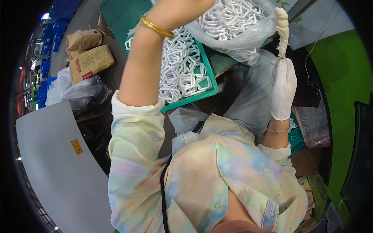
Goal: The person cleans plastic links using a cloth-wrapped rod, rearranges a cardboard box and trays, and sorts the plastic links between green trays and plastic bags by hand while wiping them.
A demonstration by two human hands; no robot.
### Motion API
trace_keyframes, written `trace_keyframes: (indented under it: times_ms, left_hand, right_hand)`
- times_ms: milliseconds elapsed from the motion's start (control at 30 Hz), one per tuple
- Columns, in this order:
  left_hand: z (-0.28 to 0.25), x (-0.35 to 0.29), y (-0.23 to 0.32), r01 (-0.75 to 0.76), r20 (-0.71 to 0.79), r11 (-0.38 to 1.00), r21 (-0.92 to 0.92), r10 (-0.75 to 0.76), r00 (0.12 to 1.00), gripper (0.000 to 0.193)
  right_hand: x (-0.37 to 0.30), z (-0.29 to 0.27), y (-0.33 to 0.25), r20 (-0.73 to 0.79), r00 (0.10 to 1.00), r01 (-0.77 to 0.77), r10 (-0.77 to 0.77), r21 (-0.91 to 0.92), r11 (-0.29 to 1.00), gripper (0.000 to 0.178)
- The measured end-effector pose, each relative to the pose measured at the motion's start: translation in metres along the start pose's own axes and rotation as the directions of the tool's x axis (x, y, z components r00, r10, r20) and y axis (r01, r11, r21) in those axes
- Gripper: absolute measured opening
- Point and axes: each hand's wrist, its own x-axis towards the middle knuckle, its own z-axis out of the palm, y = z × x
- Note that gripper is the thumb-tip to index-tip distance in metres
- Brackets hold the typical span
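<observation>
My left hand [182, 12], bare with a gold bangle at the wrist, reaches over the far end of a green tray [213, 91] and beside a clear plastic bag [225, 43]. The upper edge of the picture cuts off its fingers. White plastic chain links [180, 72] fill the tray in a loose heap, and more white links [233, 17] lie in the bag. Out to the right, my right hand [283, 87] wears a white knit glove. Rumpled cream covers [282, 33] sheathe its fingers, which point straight ahead. It touches no links.
Two brown paper sacks [92, 64] and crumpled clear plastic [87, 93] lie at the left. A grey panel [64, 163] stands at the near left. Behind my right forearm is another green tray [297, 139] with a few links, next to a clear plastic-wrapped pack [312, 124].
</observation>
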Motion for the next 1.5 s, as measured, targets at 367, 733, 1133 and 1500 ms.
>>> trace_keyframes:
  times_ms: [367,733,1133,1500]
  left_hand:
    - [0.026,-0.152,-0.011,0.192,0.784,0.976,0.103,-0.198,0.589,0.044]
    - [0.072,-0.203,0.021,0.230,0.401,0.964,0.134,-0.265,0.877,0.027]
    - [0.062,-0.184,0.001,0.683,0.334,0.351,-0.640,-0.674,0.659,0.021]
    - [0.070,-0.141,0.045,0.465,-0.165,0.828,-0.314,-0.530,0.832,0.027]
  right_hand:
    - [-0.001,0.004,0.017,0.060,0.996,0.064,-0.062,-0.044,0.997,0.029]
    - [-0.008,0.018,0.010,0.080,0.994,0.090,-0.079,-0.131,0.987,0.030]
    - [-0.021,0.029,-0.007,0.214,0.976,-0.034,0.034,-0.006,0.999,0.023]
    - [-0.051,0.060,-0.011,0.410,0.912,0.030,-0.027,-0.001,1.000,0.020]
